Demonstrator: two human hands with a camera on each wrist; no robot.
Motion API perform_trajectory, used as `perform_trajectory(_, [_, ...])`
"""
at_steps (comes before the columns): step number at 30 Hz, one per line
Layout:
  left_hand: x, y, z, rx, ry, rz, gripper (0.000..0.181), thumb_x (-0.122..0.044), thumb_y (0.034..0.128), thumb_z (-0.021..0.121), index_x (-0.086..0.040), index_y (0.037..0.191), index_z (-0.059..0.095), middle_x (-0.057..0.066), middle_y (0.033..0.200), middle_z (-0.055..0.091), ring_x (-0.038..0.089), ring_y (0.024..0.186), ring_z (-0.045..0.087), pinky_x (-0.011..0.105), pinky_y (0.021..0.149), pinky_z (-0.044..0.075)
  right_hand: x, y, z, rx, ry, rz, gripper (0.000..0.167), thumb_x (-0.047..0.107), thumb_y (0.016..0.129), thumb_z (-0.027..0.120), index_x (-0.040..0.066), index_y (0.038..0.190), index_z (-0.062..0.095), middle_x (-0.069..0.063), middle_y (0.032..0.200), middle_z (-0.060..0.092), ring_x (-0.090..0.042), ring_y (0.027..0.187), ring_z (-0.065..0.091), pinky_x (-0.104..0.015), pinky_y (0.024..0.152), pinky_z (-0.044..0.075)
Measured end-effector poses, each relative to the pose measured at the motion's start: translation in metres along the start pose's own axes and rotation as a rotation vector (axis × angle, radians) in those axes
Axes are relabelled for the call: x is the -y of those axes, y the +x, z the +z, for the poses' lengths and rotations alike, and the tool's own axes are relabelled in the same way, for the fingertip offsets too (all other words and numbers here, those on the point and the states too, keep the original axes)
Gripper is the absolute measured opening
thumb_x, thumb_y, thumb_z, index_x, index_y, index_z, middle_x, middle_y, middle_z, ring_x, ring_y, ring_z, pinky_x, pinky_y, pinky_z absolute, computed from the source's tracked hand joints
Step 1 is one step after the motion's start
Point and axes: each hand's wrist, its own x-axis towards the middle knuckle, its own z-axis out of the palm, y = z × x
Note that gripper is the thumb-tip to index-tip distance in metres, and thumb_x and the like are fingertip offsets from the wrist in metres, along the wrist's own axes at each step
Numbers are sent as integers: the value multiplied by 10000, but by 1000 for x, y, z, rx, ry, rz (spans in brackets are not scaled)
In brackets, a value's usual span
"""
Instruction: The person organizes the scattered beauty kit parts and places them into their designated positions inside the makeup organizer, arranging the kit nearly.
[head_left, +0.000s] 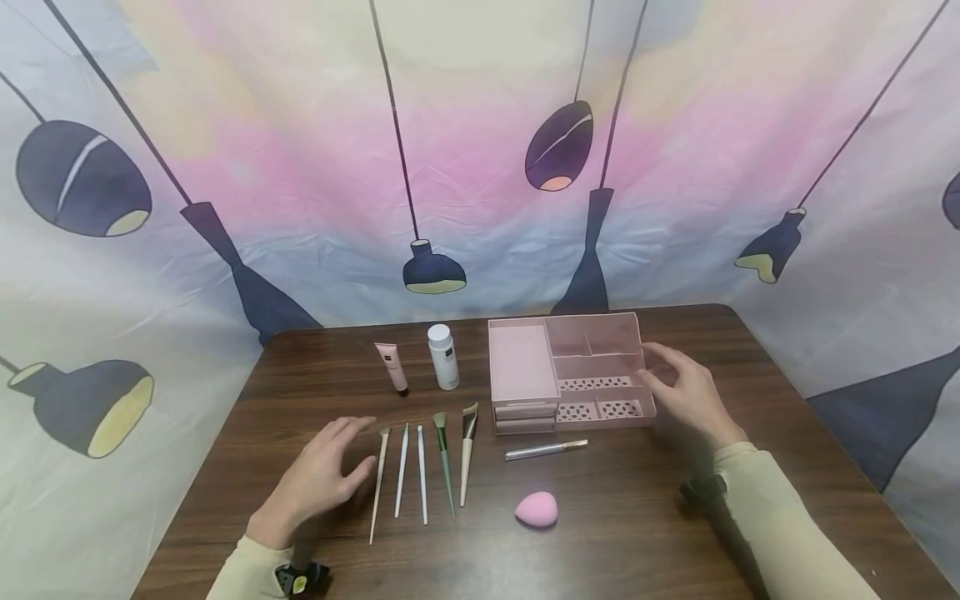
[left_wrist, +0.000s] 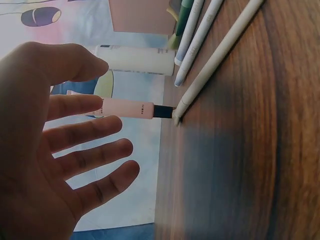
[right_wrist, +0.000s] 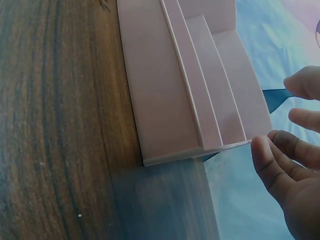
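Observation:
My left hand hovers with fingers spread and holds nothing, just left of a row of makeup brushes. The row has a thin pale brush, two slim white sticks, a green-handled brush and an angled brush. My right hand is at the right side of a pink makeup organizer, fingers loosely bent; in the right wrist view its fingertips lie at the organizer's edge, and whether they touch cannot be told. Drawers and perforated compartments show on the organizer.
Behind the brushes stand a pink tube and a white bottle. In front of the organizer lie a silver tube and a pink makeup sponge. A printed cloth hangs behind the wooden table.

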Motion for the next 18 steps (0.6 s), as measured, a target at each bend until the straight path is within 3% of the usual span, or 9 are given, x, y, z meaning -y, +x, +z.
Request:
perform_trajectory(5, [0,-3,2,-3,-1,0,528,-202,815,737,-48,1294,576,107,1203,622,312,1115,600,521,904,502,-4,1,2,-9,10,14,450,254,907,683,87,1313,586,-138,1128,687,-233,887,686,-270,754,543])
perform_trajectory(9, [-2,-6,6,-9,5,17,508,-177,807,745,-36,1268,587,93,1188,626,297,1097,613,500,885,518,-10,2,4,-5,19,33,441,243,911,677,86,1313,589,-158,1135,684,-288,913,684,-405,794,547])
perform_trajectory(13, [-3,-8,8,-5,3,2,491,-164,800,746,-38,1250,597,76,1165,631,269,1061,630,474,858,532,-19,4,5,24,60,94,438,249,915,677,106,1320,594,-178,1249,643,-365,1135,604,-535,939,461])
perform_trajectory(18, [-5,-11,10,29,-17,-28,481,-152,801,737,-41,1249,601,51,1137,625,195,951,634,413,767,543,-26,3,6,46,106,153,436,229,908,687,96,1315,601,-177,1328,597,-370,1268,508,-550,1006,400])
